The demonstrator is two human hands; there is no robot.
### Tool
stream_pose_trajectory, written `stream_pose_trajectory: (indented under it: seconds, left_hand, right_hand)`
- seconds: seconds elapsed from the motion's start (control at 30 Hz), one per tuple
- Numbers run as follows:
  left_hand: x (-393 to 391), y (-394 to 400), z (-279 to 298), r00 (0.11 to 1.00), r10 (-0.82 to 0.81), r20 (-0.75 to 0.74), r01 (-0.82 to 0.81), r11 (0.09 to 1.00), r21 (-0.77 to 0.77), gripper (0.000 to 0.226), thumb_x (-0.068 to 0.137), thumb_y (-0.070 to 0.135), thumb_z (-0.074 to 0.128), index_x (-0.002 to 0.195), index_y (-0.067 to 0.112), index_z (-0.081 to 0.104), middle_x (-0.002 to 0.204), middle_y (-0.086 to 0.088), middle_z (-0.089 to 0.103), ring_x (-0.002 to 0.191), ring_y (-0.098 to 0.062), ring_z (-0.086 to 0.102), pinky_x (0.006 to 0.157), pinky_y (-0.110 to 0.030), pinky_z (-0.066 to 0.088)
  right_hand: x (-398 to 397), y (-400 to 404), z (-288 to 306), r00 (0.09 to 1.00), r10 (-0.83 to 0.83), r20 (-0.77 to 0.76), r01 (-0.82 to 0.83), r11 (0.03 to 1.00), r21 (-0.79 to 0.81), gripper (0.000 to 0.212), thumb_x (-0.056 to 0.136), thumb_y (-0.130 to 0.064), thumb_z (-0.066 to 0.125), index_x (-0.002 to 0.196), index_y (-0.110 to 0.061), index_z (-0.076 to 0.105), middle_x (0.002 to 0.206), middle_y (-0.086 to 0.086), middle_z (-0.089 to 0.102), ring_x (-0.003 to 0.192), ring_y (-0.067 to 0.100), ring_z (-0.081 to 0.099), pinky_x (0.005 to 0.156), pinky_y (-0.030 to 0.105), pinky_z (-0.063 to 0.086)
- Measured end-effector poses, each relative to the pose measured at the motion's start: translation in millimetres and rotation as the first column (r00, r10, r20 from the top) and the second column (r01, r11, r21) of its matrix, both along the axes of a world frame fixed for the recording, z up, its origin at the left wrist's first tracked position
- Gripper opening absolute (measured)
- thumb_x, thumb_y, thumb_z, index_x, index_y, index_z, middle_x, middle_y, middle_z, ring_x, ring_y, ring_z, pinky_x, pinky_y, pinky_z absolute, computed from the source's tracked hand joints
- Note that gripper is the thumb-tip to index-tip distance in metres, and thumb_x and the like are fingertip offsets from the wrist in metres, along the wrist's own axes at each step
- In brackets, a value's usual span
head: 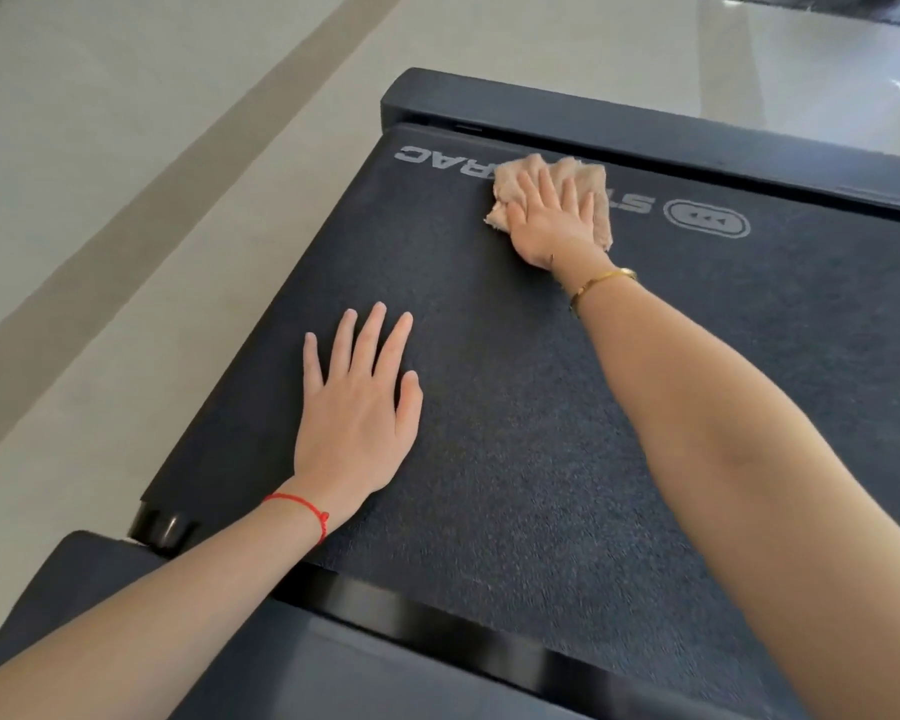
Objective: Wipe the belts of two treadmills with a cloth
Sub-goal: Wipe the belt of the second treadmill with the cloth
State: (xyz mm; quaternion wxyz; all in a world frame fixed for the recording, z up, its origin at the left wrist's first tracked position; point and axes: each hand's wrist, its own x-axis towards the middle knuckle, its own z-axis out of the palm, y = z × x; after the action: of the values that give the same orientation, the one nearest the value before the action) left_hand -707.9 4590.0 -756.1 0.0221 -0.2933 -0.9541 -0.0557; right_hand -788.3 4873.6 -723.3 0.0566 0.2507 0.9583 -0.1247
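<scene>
Both forearms reached in from the near edge of the head view, crossing a glossy black end trim (437, 623) that bordered the treadmill belt (515, 407). That dark, textured belt filled most of the view, its long axis running from lower left to upper right, with a raised side rail (645, 132) along its far edge and pale floor tiles (126, 174) past its left end. Wide, bare belt lay open between the two hands and to the right of them. On the near left part, the left hand (357, 402) lay flat and released, fingers spread and pointing toward the far rail, gripping nothing; a red string (302, 509) circled its wrist. Well apart from it, close to the far rail, the right hand (552, 220) pressed palm-down with spread fingers on a crumpled beige cloth (588, 171), holding it against the belt. The cloth lay under and beyond those fingers, covering the middle of white lettering (437, 154) printed upside down along the belt's far side. A gold bracelet (601, 280) sat on the right wrist.
</scene>
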Motion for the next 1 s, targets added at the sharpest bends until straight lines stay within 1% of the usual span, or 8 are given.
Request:
stream_pose_trajectory:
  seconds: [0.2,0.37,0.43,0.57,0.63,0.87,0.93,1.0]
  left_hand:
    - [-3.3,0.3,-1.8,1.000,0.002,-0.016,-0.002,1.000,-0.012,0.063,0.099,0.047,0.007,0.160,0.029,0.010,0.167,0.000,0.015,0.154,-0.024,0.009,0.122,-0.057,0.014]
    - [-2.6,-0.9,-0.6,1.000,-0.002,-0.013,0.001,1.000,-0.019,0.065,0.098,0.047,0.005,0.160,0.029,0.011,0.167,0.000,0.014,0.154,-0.023,0.009,0.122,-0.057,0.014]
    - [-2.2,-1.6,0.1,1.000,-0.004,-0.009,0.004,1.000,-0.017,0.065,0.097,0.047,0.004,0.160,0.029,0.010,0.167,0.001,0.013,0.154,-0.023,0.008,0.122,-0.057,0.013]
    - [-2.2,-1.1,-0.6,1.000,0.000,0.002,0.000,1.000,0.001,0.063,0.099,0.046,0.007,0.160,0.029,0.012,0.167,0.000,0.013,0.154,-0.024,0.008,0.123,-0.057,0.012]
    - [-2.3,-1.0,-1.7,1.000,-0.003,0.005,0.003,1.000,0.008,0.059,0.102,0.043,0.012,0.160,0.028,0.013,0.167,0.000,0.014,0.154,-0.024,0.008,0.122,-0.057,0.012]
    - [-0.3,-1.3,-0.6,1.000,-0.007,0.007,0.007,0.999,0.037,0.060,0.101,0.043,0.020,0.159,0.028,0.015,0.166,0.000,0.016,0.154,-0.024,0.008,0.123,-0.057,0.011]
    - [-0.2,-1.9,-0.8,1.000,-0.016,0.009,0.015,0.999,0.043,0.059,0.102,0.042,0.022,0.159,0.028,0.016,0.166,0.000,0.016,0.154,-0.024,0.008,0.123,-0.057,0.010]
    - [-2.1,-2.1,-0.9,1.000,-0.016,0.013,0.015,0.999,0.044,0.059,0.103,0.043,0.022,0.159,0.028,0.015,0.167,0.000,0.015,0.154,-0.024,0.008,0.123,-0.056,0.009]
  right_hand:
    - [-53.4,-58.7,-0.4,0.974,0.227,-0.010,-0.227,0.974,0.010,0.055,0.106,-0.039,0.012,0.158,-0.026,-0.002,0.166,-0.002,-0.008,0.152,0.030,-0.010,0.121,0.049,-0.009]
    - [-9.6,-53.5,-8.0,0.923,0.381,-0.057,-0.380,0.925,0.027,0.054,0.106,-0.044,0.014,0.158,-0.032,0.001,0.166,-0.004,-0.003,0.152,0.027,-0.006,0.121,0.044,-0.009]
    - [18.1,-24.2,-9.9,0.950,0.307,-0.063,-0.305,0.951,0.043,0.055,0.106,-0.045,0.014,0.157,-0.032,0.000,0.166,-0.005,-0.004,0.152,0.027,-0.006,0.121,0.042,-0.009]
    - [72.2,37.6,-6.3,1.000,-0.029,-0.013,0.029,0.999,0.041,0.056,0.105,-0.046,0.013,0.157,-0.031,-0.002,0.166,-0.003,-0.008,0.152,0.029,-0.008,0.122,0.047,-0.009]
    - [88.0,35.4,-4.9,0.998,-0.065,-0.016,0.065,0.997,0.030,0.056,0.105,-0.044,0.013,0.158,-0.031,-0.001,0.166,-0.003,-0.008,0.152,0.030,-0.008,0.121,0.049,-0.009]
    - [150.0,-74.4,-16.3,0.924,0.368,-0.104,-0.364,0.930,0.056,0.054,0.106,-0.044,0.017,0.157,-0.034,0.003,0.165,-0.007,-0.004,0.152,0.026,-0.009,0.122,0.046,-0.009]
    - [176.8,-78.2,-17.7,0.897,0.426,-0.121,-0.424,0.905,0.040,0.053,0.105,-0.047,0.016,0.156,-0.039,0.003,0.165,-0.012,-0.003,0.151,0.019,-0.009,0.121,0.041,-0.012]
    - [197.4,-58.3,-16.1,0.918,0.375,-0.131,-0.373,0.927,0.040,0.053,0.105,-0.046,0.018,0.156,-0.040,0.003,0.164,-0.013,-0.003,0.151,0.018,-0.009,0.120,0.038,-0.013]
